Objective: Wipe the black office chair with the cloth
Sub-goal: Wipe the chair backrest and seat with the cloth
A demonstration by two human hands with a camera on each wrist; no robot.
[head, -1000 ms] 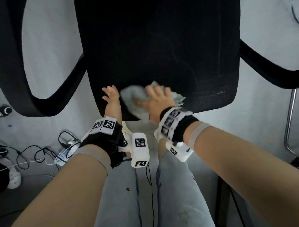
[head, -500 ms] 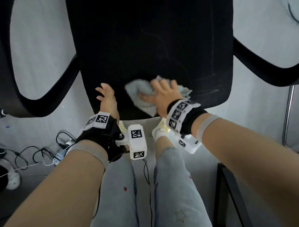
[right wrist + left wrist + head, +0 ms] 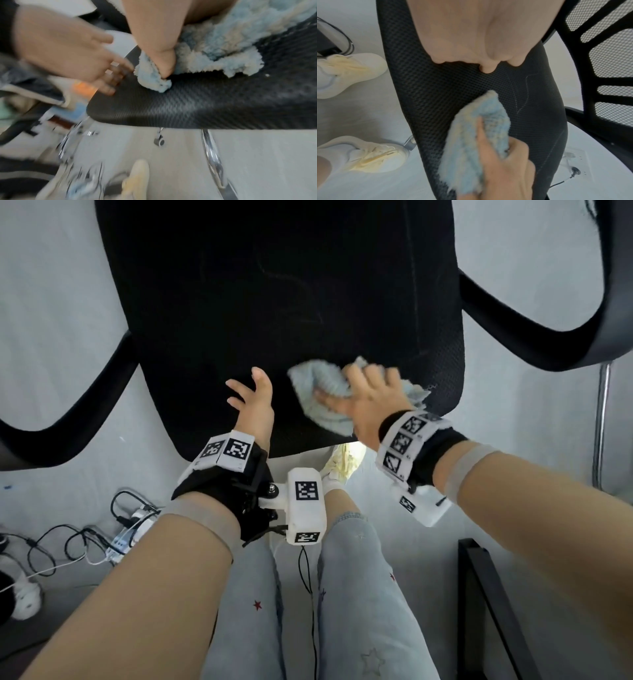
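The black mesh seat of the office chair (image 3: 274,302) fills the upper middle of the head view. A fluffy light-blue cloth (image 3: 320,392) lies bunched on the seat near its front edge. My right hand (image 3: 371,402) grips the cloth and presses it onto the mesh, thumb dug into the cloth (image 3: 214,54). My left hand (image 3: 251,395) is just left of the cloth with fingers spread, touching the seat and holding nothing. In the left wrist view the cloth (image 3: 476,135) sits below my left hand (image 3: 471,40).
Black armrests curve at left (image 3: 68,419) and right (image 3: 548,337). Cables and a power strip (image 3: 102,535) lie on the floor at left. Chrome chair legs (image 3: 212,155) and a caster (image 3: 158,141) are under the seat. My shoes (image 3: 347,73) stand close by. A black frame (image 3: 486,594) is lower right.
My right hand has slid the cloth a little to the right and farther in from the seat's front edge. My left hand has stayed at the front of the seat.
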